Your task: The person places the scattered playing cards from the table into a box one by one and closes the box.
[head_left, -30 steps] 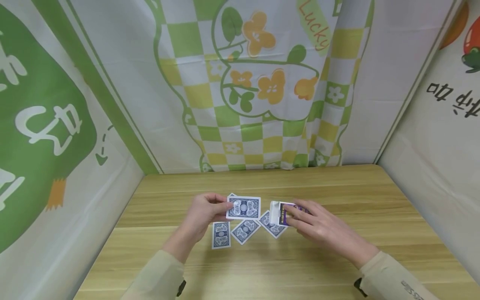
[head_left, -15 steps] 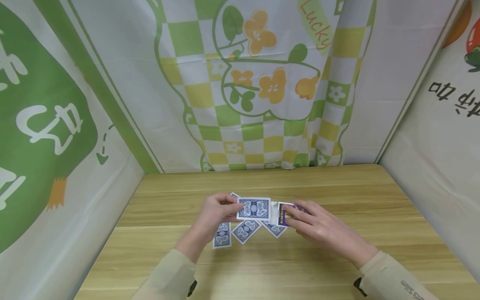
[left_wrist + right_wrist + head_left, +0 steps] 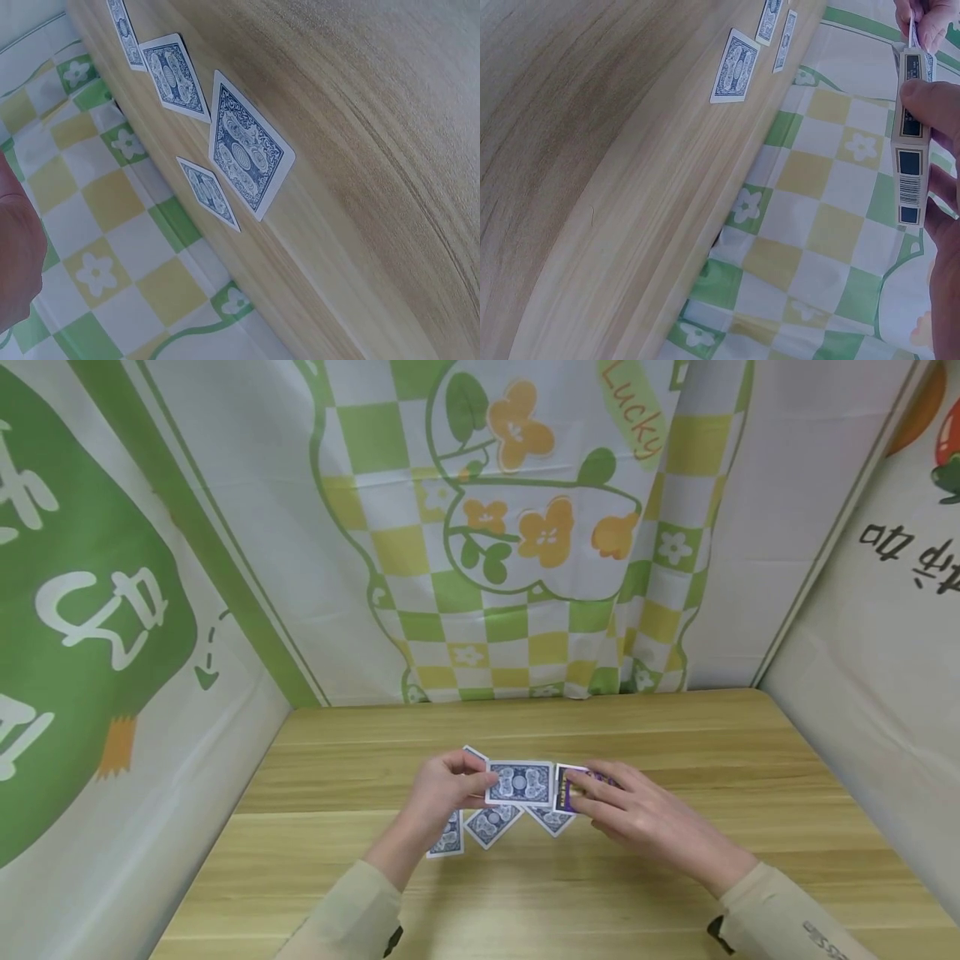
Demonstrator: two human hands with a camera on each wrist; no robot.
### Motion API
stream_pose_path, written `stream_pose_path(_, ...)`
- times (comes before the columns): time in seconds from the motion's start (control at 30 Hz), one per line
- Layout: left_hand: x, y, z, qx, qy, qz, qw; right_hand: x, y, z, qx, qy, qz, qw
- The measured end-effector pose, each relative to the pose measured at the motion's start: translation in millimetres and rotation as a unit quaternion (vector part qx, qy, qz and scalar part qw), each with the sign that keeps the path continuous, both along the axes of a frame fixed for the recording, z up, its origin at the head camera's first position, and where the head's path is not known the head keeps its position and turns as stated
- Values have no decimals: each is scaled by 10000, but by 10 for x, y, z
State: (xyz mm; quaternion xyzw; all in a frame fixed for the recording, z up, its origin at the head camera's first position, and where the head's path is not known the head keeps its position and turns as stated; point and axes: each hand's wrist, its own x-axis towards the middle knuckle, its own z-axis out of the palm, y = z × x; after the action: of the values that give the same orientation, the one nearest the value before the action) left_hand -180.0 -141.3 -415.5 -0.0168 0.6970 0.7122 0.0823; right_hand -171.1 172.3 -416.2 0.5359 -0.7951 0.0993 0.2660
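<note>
In the head view my left hand (image 3: 450, 789) pinches a blue-backed playing card (image 3: 520, 783) by its left end, thumb on top. Whether more cards lie beneath it I cannot tell. Facing it, my right hand (image 3: 637, 806) grips a purple and black card box (image 3: 563, 791) with fingers over its top. The card's right end meets the box's open mouth. Seen from the right wrist, the box (image 3: 910, 176) is held edge-on between thumb and fingers, the left fingertips (image 3: 932, 22) at its far end. Only a bit of the left hand (image 3: 16, 251) shows in the left wrist view.
On the wooden table (image 3: 600, 893) below the hands lie several face-down cards, among them a left card (image 3: 447, 837), a tilted middle card (image 3: 492, 824) and a right card (image 3: 551, 821). A checked cloth (image 3: 506, 622) hangs behind the table, with printed walls on both sides.
My left hand has moved right with the playing card, bringing it from a gap away up to the box's mouth. The right hand and box have stayed in place.
</note>
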Motion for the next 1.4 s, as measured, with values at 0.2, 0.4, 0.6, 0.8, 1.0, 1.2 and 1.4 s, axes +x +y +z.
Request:
stream_pose_path(0.2, 16, 19, -19, 117, -26, -91, 9999, 2, -1, -1, 74, -37, -64, 9999)
stream_pose_path(0.4, 26, 11, -17, 116, -76, -150, 9998, 3, 1, -14, 86, -47, -50, 9999)
stream_pose_path(0.6, 25, 6, -30, 94, -137, -198, 9997, 22, -4, -19, 85, -87, 25, 9999)
stream_pose_path(0.8, 29, 13, -37, 67, -160, -268, 9995, 25, -19, -16, 20, -92, 132, 9999)
stream_pose_path(1.0, 27, 28, -56, 106, -193, -285, 9994, 20, -27, -14, -16, -113, 183, 9998)
stream_pose_path(1.2, 37, 67, -38, -104, -133, -255, 9995, 15, -33, -22, -29, -138, 182, 9997)
stream_pose_path(1.4, 47, 123, 9, -421, -7, -235, 9988, 11, -52, -29, -72, -83, 221, 9997)
